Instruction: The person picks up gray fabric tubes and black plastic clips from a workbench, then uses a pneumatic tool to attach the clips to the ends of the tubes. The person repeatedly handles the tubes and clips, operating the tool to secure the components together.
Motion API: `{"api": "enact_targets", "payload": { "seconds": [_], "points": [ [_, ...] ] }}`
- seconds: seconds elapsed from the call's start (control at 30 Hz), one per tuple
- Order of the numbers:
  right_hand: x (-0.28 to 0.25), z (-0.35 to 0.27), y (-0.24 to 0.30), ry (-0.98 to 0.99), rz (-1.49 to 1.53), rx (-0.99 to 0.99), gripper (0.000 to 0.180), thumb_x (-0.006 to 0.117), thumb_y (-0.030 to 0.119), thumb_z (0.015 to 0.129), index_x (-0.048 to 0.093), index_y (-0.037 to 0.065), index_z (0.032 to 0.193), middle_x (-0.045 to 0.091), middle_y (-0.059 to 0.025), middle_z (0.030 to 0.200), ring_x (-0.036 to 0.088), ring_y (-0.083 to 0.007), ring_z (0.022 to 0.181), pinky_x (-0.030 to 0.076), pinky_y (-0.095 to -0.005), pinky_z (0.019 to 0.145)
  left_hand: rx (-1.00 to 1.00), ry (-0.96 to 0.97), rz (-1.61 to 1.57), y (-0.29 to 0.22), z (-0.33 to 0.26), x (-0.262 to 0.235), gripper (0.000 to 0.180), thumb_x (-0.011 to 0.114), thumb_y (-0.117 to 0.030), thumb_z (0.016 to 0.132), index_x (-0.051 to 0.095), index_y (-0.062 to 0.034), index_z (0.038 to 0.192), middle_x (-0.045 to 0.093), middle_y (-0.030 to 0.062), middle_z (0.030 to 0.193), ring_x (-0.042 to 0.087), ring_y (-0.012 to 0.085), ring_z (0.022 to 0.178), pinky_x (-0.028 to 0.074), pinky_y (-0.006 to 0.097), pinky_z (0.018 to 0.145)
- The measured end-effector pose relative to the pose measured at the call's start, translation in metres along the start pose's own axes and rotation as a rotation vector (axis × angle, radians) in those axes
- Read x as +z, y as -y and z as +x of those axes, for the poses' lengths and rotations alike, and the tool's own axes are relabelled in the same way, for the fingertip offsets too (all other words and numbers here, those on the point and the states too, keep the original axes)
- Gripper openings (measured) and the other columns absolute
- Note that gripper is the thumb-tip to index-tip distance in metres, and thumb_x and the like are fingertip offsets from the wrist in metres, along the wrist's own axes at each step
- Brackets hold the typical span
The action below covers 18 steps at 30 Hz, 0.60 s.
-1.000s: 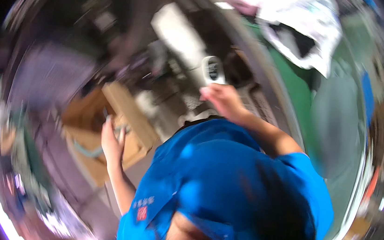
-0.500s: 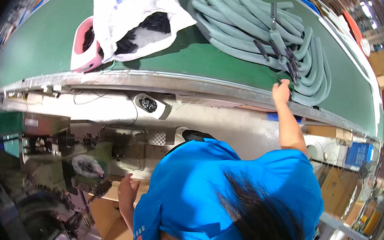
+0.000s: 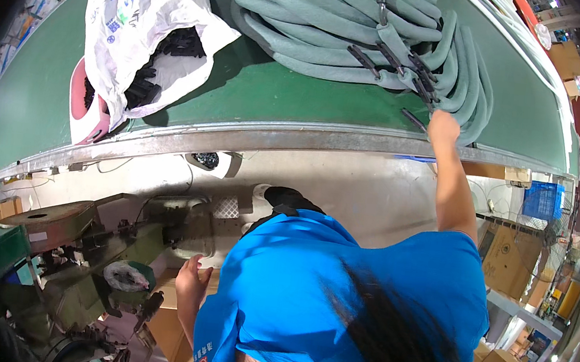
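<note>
My right hand [image 3: 444, 130] is closed at the near edge of the green table [image 3: 298, 100], by the right end of a bundle of grey-green padded tubes [image 3: 334, 27]. A slim black plastic piece [image 3: 414, 120] sticks out leftward from its fingers; the gripped part is hidden. Several similar black pieces [image 3: 423, 89] lie on the tube ends just beyond. Down at my left side, my left hand [image 3: 192, 282] hangs with fingers bent and apart, holding nothing, near a dark green machine [image 3: 80, 293].
A white plastic bag [image 3: 134, 16] of black parts leans on a pink-and-white container [image 3: 85, 113] at the table's left. Beneath stands a white container [image 3: 224, 165] with black contents. A cardboard box [image 3: 171, 335] is below my left hand; a blue crate [image 3: 542, 200] stands right.
My view has shifted, so the bag and tubes appear farther left. The right hand stays at the tube ends, and more of the black piece now shows beside it. The left hand stays low.
</note>
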State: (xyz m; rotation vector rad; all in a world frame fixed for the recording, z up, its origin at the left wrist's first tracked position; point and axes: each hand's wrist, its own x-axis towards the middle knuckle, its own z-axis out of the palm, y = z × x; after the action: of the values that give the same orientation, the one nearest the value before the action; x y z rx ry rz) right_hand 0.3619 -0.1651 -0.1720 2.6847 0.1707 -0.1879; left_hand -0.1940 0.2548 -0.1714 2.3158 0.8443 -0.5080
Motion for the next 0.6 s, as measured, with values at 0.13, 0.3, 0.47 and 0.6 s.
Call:
{"api": "enact_targets", "payload": {
  "seconds": [0.13,0.3,0.47,0.6],
  "points": [
    [-0.008,0.019,-0.007,-0.036,0.111,-0.078,0.017,0.056,0.018,0.084,0.062,0.004,0.091,0.067,-0.0165,0.095,0.065,-0.0344,0.092,0.052,-0.0455,0.075,0.056,0.000,0.049,-0.007,0.013,0.004,0.041,0.071,-0.022,0.078,0.055,-0.0078,0.114,0.063,0.0133,0.096,0.060,0.0319,0.091,0.049,0.041,0.075],
    [0.001,0.037,-0.010,-0.012,0.117,-0.105,0.026,0.058,0.027,0.084,0.063,0.005,0.095,0.066,-0.0173,0.096,0.063,-0.0366,0.092,0.050,-0.0473,0.079,0.113,-0.038,0.029,-0.027,0.024,-0.002,0.042,0.071,-0.021,0.078,0.055,-0.0089,0.115,0.062,0.0111,0.099,0.060,0.0299,0.092,0.049,0.040,0.075],
    [-0.050,0.036,-0.042,-0.418,0.327,0.094,0.036,0.063,0.033,0.082,0.062,-0.001,0.091,0.067,-0.0177,0.087,0.065,-0.0350,0.079,0.050,-0.0452,0.071,0.125,-0.087,0.011,-0.009,0.021,0.007,0.040,0.071,-0.020,0.078,0.055,-0.0088,0.114,0.062,0.0112,0.099,0.060,0.0298,0.092,0.049,0.039,0.076],
    [-0.189,-0.038,-0.028,-0.136,1.823,-0.014,0.023,0.072,0.018,0.081,0.054,0.007,0.074,0.043,0.0060,0.058,0.033,-0.0038,0.044,0.023,-0.0232,0.040,0.205,-0.056,-0.151,-0.019,0.025,0.006,0.038,0.070,-0.015,0.078,0.056,-0.0074,0.112,0.063,0.0119,0.100,0.061,0.0297,0.092,0.049,0.038,0.077]
  ]
}}
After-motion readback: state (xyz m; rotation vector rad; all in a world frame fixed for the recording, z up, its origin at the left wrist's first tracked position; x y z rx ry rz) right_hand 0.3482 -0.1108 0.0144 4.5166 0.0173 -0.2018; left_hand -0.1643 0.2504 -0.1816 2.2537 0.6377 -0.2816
